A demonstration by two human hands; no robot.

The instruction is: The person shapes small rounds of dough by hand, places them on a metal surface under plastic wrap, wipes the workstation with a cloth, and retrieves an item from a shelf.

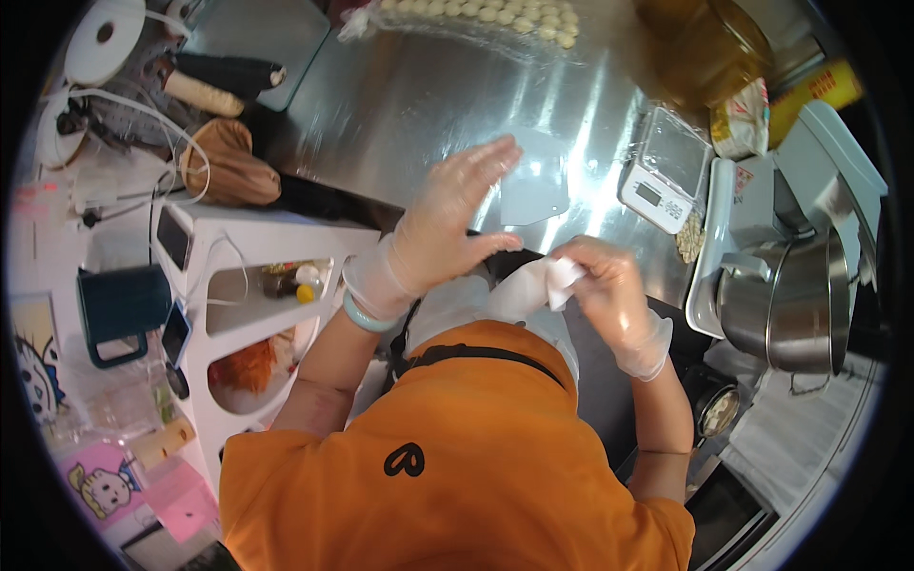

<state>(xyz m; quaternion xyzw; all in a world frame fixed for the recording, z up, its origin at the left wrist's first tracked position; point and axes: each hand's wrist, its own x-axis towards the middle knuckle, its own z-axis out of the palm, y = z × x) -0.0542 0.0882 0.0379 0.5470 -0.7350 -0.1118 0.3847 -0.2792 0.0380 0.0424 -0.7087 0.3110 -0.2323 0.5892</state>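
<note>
Both hands wear clear plastic gloves. My left hand (453, 218) is held up near the counter's front edge with thumb and fingers spread, nothing between them. My right hand (607, 289) pinches a crumpled white tissue or cloth (562, 280) between thumb and fingers, low in front of my body. Beyond my left hand a translucent plastic dough scraper (534, 185) lies flat on the stainless steel counter (400, 107). Whether the pale, blurred shape hanging beside the tissue is part of it, I cannot tell.
Small pale dough balls (493, 16) lie under plastic film at the back. To the right are a digital kitchen scale (653, 196) and a steel mixer bowl (785, 303). A white shelf unit (285, 228) and a dark mug (123, 307) stand on the left.
</note>
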